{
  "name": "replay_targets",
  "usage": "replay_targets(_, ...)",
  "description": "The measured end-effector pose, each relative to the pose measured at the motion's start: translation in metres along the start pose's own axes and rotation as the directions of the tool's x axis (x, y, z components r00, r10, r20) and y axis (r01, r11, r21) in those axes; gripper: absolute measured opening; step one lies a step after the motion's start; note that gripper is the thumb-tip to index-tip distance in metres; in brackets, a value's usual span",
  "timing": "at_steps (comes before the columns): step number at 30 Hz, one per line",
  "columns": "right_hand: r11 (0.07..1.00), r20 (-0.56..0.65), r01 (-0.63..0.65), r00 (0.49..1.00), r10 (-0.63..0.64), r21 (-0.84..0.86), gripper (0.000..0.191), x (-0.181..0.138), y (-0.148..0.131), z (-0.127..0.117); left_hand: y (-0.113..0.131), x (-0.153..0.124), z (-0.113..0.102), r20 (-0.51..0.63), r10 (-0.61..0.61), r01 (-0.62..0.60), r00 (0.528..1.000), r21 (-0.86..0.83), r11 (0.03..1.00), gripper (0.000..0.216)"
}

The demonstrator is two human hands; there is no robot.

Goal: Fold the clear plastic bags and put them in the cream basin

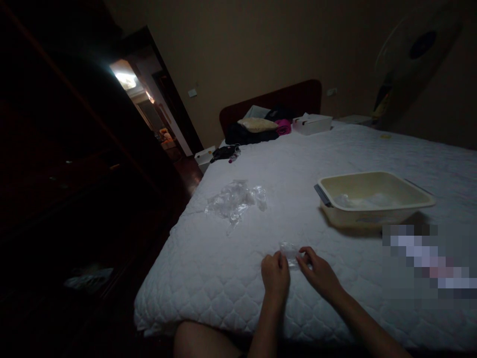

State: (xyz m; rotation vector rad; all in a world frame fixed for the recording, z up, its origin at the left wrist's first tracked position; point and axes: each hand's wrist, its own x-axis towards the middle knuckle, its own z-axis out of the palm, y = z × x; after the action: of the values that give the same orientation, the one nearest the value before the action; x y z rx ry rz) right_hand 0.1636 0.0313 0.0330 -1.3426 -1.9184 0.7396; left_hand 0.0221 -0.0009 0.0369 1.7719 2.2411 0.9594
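Observation:
Close to the front edge of the white quilted bed [223,278], a small clear plastic bag [289,254] is stretched between my hands. My left hand [275,274] is closed on its left side, the fingers curled in. At its right edge, the thumb and fingers of my right hand [316,271] pinch the plastic. Farther up the bed to the left lies a loose heap of clear plastic bags [238,199]. On the right stands a cream plastic basin [376,215] with grey handles, with whitish, see-through material in the bottom.
A blurred-out patch [428,266] covers something right of my right arm. By the headboard [309,92] are a cushion [257,124], dark cloth and a white box [313,124]. A fan [417,47] stands at the right; a doorway opens at the left.

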Motion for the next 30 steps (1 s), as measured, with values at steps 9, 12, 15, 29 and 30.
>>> replay_targets(9, 0.997, -0.008, 0.06, 0.998, -0.06, -0.038, 0.02, -0.003, -0.002, -0.003, -0.005, -0.002, 0.002, -0.004, 0.02, -0.021, 1.0, -0.049, 0.999, 0.034)
replay_targets(12, 0.996, -0.021, 0.079, 0.997, -0.08, -0.042, 0.02, -0.003, -0.002, -0.002, -0.007, -0.001, 0.005, -0.008, -0.006, 0.006, 1.0, -0.055, 0.998, 0.036)
replay_targets(15, 0.992, -0.042, 0.117, 0.992, -0.118, -0.041, 0.022, -0.003, 0.001, -0.001, -0.008, 0.001, 0.007, -0.003, -0.013, 0.012, 1.0, -0.041, 0.999, 0.038)
replay_targets(29, 0.743, 0.081, 0.62, 0.779, -0.622, -0.253, 0.032, -0.014, -0.014, -0.007, -0.007, 0.005, 0.005, 0.025, -0.056, 0.058, 0.998, -0.129, 0.99, 0.039)
replay_targets(30, 0.763, 0.083, 0.597, 0.798, -0.597, -0.25, 0.03, -0.012, -0.016, -0.007, -0.007, 0.006, 0.005, 0.032, -0.064, 0.067, 0.997, -0.137, 0.988, 0.039)
